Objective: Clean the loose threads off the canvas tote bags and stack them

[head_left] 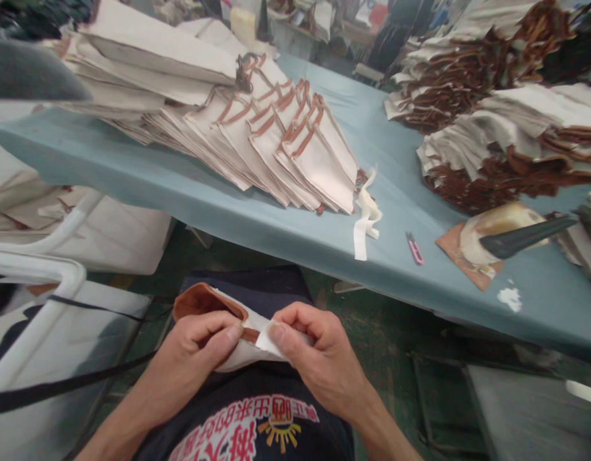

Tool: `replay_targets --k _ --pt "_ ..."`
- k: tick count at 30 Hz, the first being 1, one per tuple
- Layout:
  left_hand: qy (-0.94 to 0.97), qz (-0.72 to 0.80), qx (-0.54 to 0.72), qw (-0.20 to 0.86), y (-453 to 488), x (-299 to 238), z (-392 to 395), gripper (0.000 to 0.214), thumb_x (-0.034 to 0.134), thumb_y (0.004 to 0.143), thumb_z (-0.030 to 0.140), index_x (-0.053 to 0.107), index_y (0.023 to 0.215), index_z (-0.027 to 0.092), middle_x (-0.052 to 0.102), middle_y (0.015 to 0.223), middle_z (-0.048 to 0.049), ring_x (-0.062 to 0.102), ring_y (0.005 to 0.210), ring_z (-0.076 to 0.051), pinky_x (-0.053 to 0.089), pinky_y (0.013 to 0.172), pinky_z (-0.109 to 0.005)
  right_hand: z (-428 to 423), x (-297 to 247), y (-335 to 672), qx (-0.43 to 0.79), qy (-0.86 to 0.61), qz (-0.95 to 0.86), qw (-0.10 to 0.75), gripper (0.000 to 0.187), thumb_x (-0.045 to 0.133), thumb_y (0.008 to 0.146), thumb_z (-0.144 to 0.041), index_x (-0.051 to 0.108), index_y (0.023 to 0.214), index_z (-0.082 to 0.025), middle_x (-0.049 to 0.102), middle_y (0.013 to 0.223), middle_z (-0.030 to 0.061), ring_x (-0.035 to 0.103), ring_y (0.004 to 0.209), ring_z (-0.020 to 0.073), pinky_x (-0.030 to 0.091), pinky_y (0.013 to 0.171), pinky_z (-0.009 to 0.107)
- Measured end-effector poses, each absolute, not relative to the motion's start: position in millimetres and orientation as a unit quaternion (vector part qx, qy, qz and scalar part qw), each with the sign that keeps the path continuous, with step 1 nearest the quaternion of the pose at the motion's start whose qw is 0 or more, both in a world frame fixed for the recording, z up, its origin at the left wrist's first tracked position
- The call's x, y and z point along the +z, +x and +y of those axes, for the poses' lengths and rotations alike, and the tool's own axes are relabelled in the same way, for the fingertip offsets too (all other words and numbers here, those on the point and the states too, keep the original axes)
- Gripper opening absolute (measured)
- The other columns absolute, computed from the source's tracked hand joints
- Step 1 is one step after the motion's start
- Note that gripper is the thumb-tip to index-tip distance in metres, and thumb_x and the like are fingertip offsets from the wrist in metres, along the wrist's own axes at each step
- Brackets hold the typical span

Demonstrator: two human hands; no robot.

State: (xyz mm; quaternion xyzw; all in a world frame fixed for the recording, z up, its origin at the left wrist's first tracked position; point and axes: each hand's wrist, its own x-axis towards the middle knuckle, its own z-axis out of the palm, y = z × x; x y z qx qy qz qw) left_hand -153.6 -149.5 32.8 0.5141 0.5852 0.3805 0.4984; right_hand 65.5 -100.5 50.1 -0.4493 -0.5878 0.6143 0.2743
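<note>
I hold a cream cloth bag with a brown trimmed opening in my lap, below the table edge. My left hand is closed on the bag just under its brown rim, thumb on top. My right hand pinches a small white label against the bag's cloth, thumb and forefinger pressed together. The two thumbs nearly touch. Most of the bag's body is hidden under my hands.
A blue-grey table carries a fanned stack of finished cream bags, loose white label strips, a pink cutter and a glue brush on a pad. More bag piles lie at right. A white frame stands at left.
</note>
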Motion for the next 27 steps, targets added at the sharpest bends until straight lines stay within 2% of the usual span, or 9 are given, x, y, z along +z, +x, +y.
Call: replay_targets --k 4,10,14,21,27 --pt "0.454 0.538 0.397 0.588 -151 38 -144 0.060 0.073 0.095 0.061 0.054 0.053 0.021 0.037 0.052 0.0049 0.030 0.049 -0.011 0.025 0.045 -0.024 -104 71 63 0.585 -0.442 -0.619 0.284 0.031 0.070 0.099 -0.041 0.075 0.077 -0.020 0.053 0.056 -0.0060 0.034 0.049 0.0086 0.025 0.047 0.023" --pt "0.384 0.539 0.418 0.622 -145 42 -145 0.063 0.079 0.088 0.071 0.063 0.057 0.019 0.043 0.058 0.0027 0.035 0.052 -0.011 0.027 0.047 -0.023 -106 86 58 0.520 -0.439 -0.655 0.328 0.026 0.072 0.100 -0.036 0.078 0.079 -0.022 0.063 0.059 -0.0046 0.045 0.049 0.0094 0.034 0.050 0.022" --pt "0.385 0.532 0.432 0.619 -143 48 -146 0.063 0.082 0.088 0.069 0.060 0.055 0.019 0.043 0.060 0.0029 0.036 0.053 -0.011 0.029 0.046 -0.023 -107 87 57 0.508 -0.434 -0.666 0.331 0.022 0.074 0.101 -0.034 0.081 0.084 -0.022 0.069 0.063 -0.0041 0.052 0.051 0.0098 0.040 0.053 0.022" --pt "0.386 0.536 0.444 0.606 -143 54 -148 0.055 0.082 0.086 0.064 0.066 0.057 0.020 0.049 0.061 0.0012 0.039 0.053 -0.012 0.033 0.046 -0.024 -111 85 52 0.473 -0.434 -0.690 0.334 0.019 0.072 0.102 -0.032 0.081 0.088 -0.024 0.073 0.068 -0.0027 0.057 0.053 0.0115 0.048 0.058 0.022" --pt "0.383 0.533 0.444 0.610 -146 50 -153 0.055 0.081 0.089 0.062 0.062 0.056 0.023 0.037 0.054 0.0049 0.029 0.049 -0.011 0.026 0.044 -0.025 -115 80 51 0.425 -0.445 -0.720 0.321 0.019 0.070 0.104 -0.033 0.079 0.091 -0.024 0.070 0.065 -0.0033 0.056 0.051 0.0118 0.050 0.060 0.023"
